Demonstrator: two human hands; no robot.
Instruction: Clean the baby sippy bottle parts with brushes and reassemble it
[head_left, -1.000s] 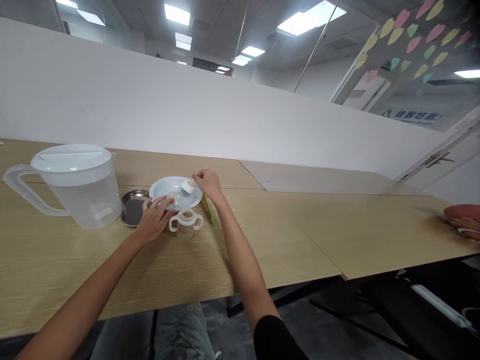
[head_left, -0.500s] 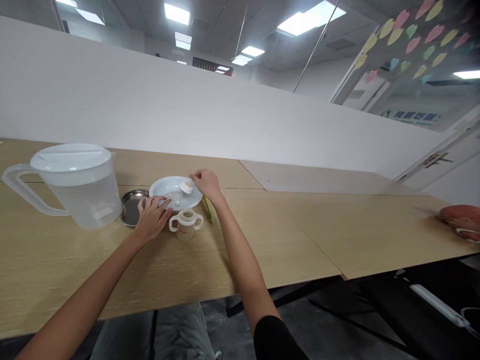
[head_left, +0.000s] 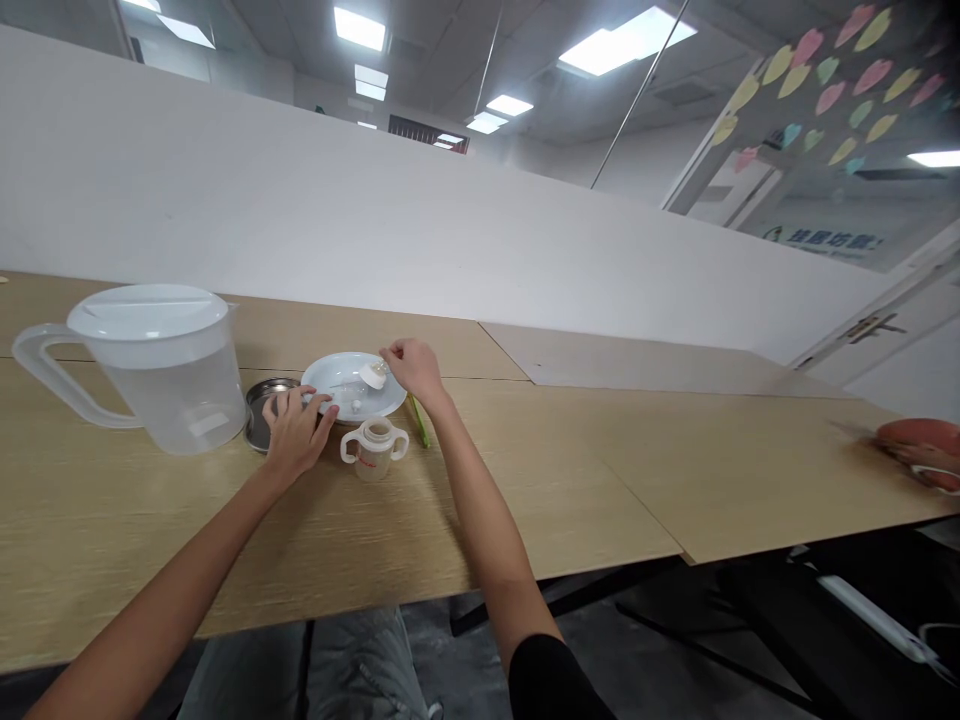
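The plate (head_left: 352,385) lies just ahead of the left fingers (head_left: 307,400), with a bottle (head_left: 352,393) on it, its capped end at the right fingertips (head_left: 391,350). The cup (head_left: 373,452) stands right of the left fingers, the tray (head_left: 259,417) lies just left of them, and the pitcher (head_left: 172,400) stands beyond the tray, further left.

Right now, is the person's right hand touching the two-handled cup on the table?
Apart. The head view shows a plain gap between the right hand and the two-handled cup, which stands closer to the person.

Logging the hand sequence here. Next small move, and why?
Probably lift the white cap off the plate with the right hand: its fingertips are already on it, and the two-handled cup beside the plate stands open-topped.
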